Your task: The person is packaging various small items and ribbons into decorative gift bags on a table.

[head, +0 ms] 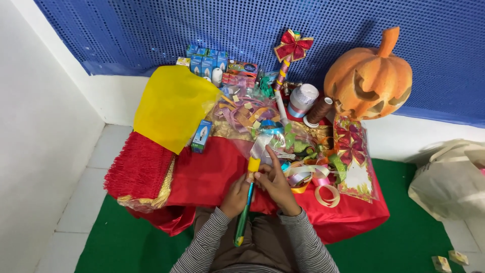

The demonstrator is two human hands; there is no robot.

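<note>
Your left hand (235, 194) is wrapped around a long green stick (244, 215) with a yellow cap (253, 164), which stands nearly upright over your lap, its lower end pointing down past your striped sleeve. Well to the left of that grip a yellow cloth (172, 105) and a red fringed cloth (139, 169) lie on the red-draped table (212, 174). Just to the right, your right hand (275, 183) pinches the stick right below the cap, with loose ribbon curls (310, 177) beside it and an orange carved pumpkin (369, 78) far up to the right.
</note>
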